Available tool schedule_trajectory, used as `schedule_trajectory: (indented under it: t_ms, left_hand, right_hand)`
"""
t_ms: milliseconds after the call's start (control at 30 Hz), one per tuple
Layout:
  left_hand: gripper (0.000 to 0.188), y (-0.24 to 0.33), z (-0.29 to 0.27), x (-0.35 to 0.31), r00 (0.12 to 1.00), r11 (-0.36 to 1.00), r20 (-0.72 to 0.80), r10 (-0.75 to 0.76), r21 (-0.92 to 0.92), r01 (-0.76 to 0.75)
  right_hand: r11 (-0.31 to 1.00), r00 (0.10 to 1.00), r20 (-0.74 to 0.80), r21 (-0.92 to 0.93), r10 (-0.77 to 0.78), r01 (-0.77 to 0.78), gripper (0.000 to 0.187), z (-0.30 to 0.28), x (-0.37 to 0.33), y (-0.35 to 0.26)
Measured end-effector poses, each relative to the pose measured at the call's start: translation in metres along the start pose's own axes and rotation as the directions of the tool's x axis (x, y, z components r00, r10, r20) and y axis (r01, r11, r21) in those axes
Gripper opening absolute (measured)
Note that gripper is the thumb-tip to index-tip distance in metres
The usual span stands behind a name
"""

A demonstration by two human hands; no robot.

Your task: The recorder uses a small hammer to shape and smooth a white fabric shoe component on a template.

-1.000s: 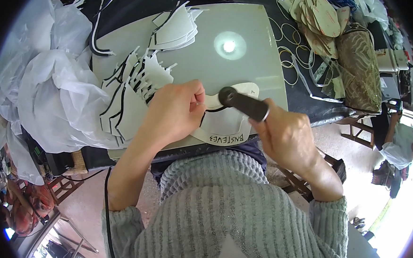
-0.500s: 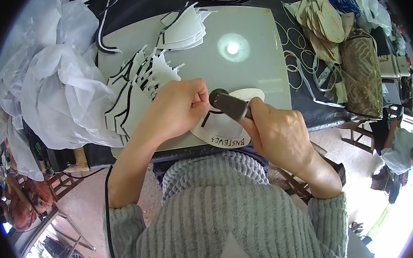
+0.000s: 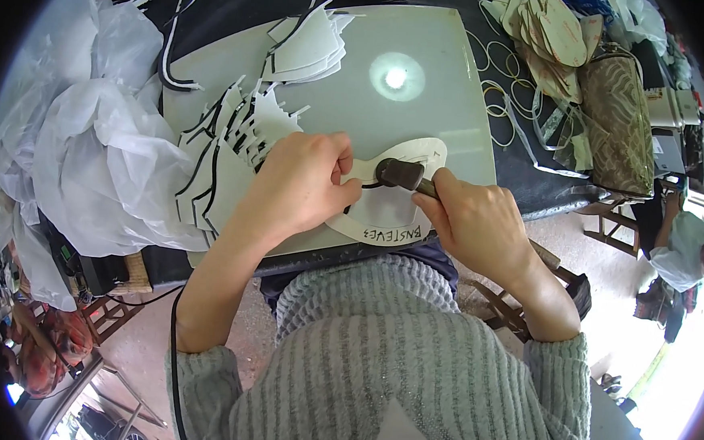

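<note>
My right hand [image 3: 485, 224] is closed round the handle of a hammer [image 3: 403, 175]. Its dark head is over a pale curved template [image 3: 367, 232] with handwriting along the near edge; contact is hard to make out. A short black strip [image 3: 368, 185] lies on the template beside the hammer head. At the template's left side, my left hand [image 3: 306, 177] is closed, fingers curled and thumb bent toward them; whatever they pinch is hidden. Left of that hand, several white pieces with black edging [image 3: 223, 160] lie fanned out.
A smooth grey-green board [image 3: 434, 56] lies under the work. Another stack of white pieces [image 3: 310, 52] is farther back. Crumpled white plastic [image 3: 106, 156] fills the left side. At right are loose cords [image 3: 504, 108], tan cut shapes [image 3: 548, 38] and a patterned brown roll [image 3: 615, 127].
The hammer has moved a little right and appears lower, its head now over the middle of the template. My right hand has shifted slightly right; my left hand stays at the template's left side.
</note>
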State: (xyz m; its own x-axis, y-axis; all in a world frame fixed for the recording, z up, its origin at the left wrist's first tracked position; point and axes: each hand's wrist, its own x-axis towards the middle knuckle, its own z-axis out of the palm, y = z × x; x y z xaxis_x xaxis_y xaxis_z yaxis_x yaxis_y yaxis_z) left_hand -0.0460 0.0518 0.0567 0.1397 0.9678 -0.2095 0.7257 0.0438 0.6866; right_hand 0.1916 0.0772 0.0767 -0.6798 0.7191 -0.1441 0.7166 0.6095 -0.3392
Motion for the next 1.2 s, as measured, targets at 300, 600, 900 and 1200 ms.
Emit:
schedule_trajectory:
  t_ms: [300, 600, 900, 1200]
  left_hand:
    - [0.022, -0.005, 0.007, 0.002, 0.998, 0.999, -0.033, -0.050, -0.023, 0.049]
    - [0.022, -0.010, 0.011, 0.001, 0.995, 0.999, -0.097, -0.015, -0.045, 0.010]
    - [0.020, -0.013, 0.012, -0.001, 0.992, 0.999, -0.123, 0.033, -0.019, -0.036]
    - [0.020, -0.011, 0.011, 0.002, 0.995, 0.997, -0.075, 0.067, 0.030, -0.065]
  right_hand:
    - [0.996, 0.977, -0.213, 0.087, 0.008, 0.011, 0.030, -0.027, 0.001, -0.018]
    - [0.990, 0.946, -0.325, 0.129, -0.002, 0.047, 0.031, -0.023, 0.011, -0.021]
    - [0.999, 0.995, -0.094, 0.025, -0.021, 0.023, 0.034, -0.011, 0.015, -0.019]
    - [0.974, 0.929, -0.360, 0.228, 0.084, 0.000, 0.032, -0.029, 0.033, 0.013]
